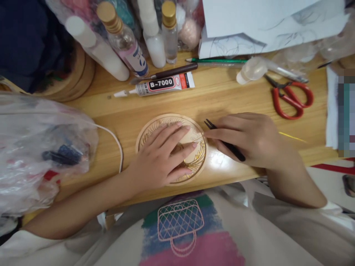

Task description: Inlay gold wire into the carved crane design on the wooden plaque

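A round wooden disc (142, 137) with a raised rim lies on the table near its front edge. Fine drawn lines cover part of its face, and gold wire (202, 157) follows a curved pattern at the lower right. My left hand (163, 155) rests flat across the disc with fingers spread, hiding much of its middle. Just right of the rim, my right hand (246, 136) grips black tweezers (233, 148), their tips pointing up and left. Its index fingertip is close to the disc's edge; whether it touches cannot be made out.
Behind the disc lie a B-7000 glue tube (165, 85), a dark-handled tool (177, 71) and a green pencil (219, 61). Red-handled cutters (294, 98) and a yellow wire piece (292, 137) are at right. Bottles (133, 55), drawn papers (271, 22) and a plastic bag (36, 147) surround the work spot.
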Demonstrator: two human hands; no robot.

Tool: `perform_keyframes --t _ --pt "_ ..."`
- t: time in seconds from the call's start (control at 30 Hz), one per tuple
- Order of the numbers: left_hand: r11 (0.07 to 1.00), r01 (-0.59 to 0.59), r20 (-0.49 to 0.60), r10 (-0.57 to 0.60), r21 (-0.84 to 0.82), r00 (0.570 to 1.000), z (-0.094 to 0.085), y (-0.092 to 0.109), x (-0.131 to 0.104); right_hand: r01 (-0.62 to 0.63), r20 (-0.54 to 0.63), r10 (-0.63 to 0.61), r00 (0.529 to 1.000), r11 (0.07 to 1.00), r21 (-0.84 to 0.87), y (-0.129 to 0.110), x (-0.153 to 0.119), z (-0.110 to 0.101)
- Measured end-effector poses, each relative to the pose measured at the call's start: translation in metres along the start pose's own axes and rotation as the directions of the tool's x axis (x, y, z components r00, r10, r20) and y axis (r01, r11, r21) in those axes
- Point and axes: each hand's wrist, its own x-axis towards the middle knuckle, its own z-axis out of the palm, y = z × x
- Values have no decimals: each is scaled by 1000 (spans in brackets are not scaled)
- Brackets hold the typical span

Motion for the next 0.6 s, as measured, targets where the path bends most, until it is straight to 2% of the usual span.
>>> perform_keyframes --t 0.13,0.23,0.33,0.4,0.5,0.6 --pt "1000 -2 -10 2 -10 1000 1 0 0 -10 -116 20 993 996 87 -3 2 -5" --pt "999 14 -30 -15 -38 999 2 0 0 -10 -158 50 986 969 247 -11 3 -13" --pt "997 29 -25 -31 -66 999 2 1 0 -93 -103 146 984 910 404 -22 1 -21" --pt "996 37 -11 -38 -76 999 2 1 -1 -169 -34 206 978 877 449 -28 0 -23" --pt "996 51 -11 -52 -74 999 2 2 -1 -216 38 220 975 882 419 -31 0 -23" --pt "997 50 -25 -52 -66 998 2 2 -1 -172 59 162 985 922 347 -30 2 -20"
